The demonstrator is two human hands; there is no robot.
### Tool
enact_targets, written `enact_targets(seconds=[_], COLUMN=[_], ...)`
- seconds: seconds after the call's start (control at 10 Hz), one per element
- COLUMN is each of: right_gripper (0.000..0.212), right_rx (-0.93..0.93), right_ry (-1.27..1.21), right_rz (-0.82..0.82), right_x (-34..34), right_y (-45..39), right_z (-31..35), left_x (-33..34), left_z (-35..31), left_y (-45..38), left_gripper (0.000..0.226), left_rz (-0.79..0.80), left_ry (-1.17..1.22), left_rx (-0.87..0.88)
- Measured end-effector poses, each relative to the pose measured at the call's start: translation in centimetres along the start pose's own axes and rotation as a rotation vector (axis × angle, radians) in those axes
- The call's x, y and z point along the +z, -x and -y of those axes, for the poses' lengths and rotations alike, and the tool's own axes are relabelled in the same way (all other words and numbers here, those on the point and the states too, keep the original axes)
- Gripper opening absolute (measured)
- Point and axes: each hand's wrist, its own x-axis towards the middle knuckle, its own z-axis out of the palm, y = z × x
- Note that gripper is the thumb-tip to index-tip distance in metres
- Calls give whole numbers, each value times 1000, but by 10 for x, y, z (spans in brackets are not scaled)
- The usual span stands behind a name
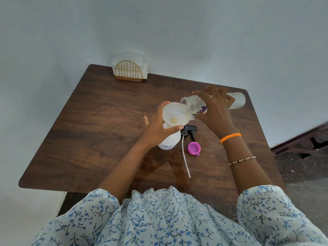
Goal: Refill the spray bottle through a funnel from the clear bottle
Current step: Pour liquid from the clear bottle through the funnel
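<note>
Dark wooden surface (pixel 92 121) carries the spray bottle (pixel 168 141) near centre, funnel (pixel 174 115) seated in its neck. Her left hand (pixel 158 128) pinches the funnel rim; her right hand (pixel 215 107), at two o'clock, grips the tilted clear bottle (pixel 192 104), mouth over the bowl. She should probably pour slowly, holding the funnel upright, lest it overflow.

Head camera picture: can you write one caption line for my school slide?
Right hand tips the clear bottle over the funnel, steadied by the left hand on the spray bottle.
</note>
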Motion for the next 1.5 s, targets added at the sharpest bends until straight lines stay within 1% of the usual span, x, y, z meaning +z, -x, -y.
enact_targets(seconds=[0.7, 1.5], right_gripper=[53, 54], right_rx=[8, 0], right_ry=[-6, 16], right_rz=[8, 14], right_x=[-2, -3], right_y=[-1, -1], right_z=[1, 2], left_x=[1, -2], left_z=[1, -3], left_y=[0, 2], left_gripper=[83, 82], left_rz=[-7, -3], left_ry=[20, 27], left_rx=[3, 9])
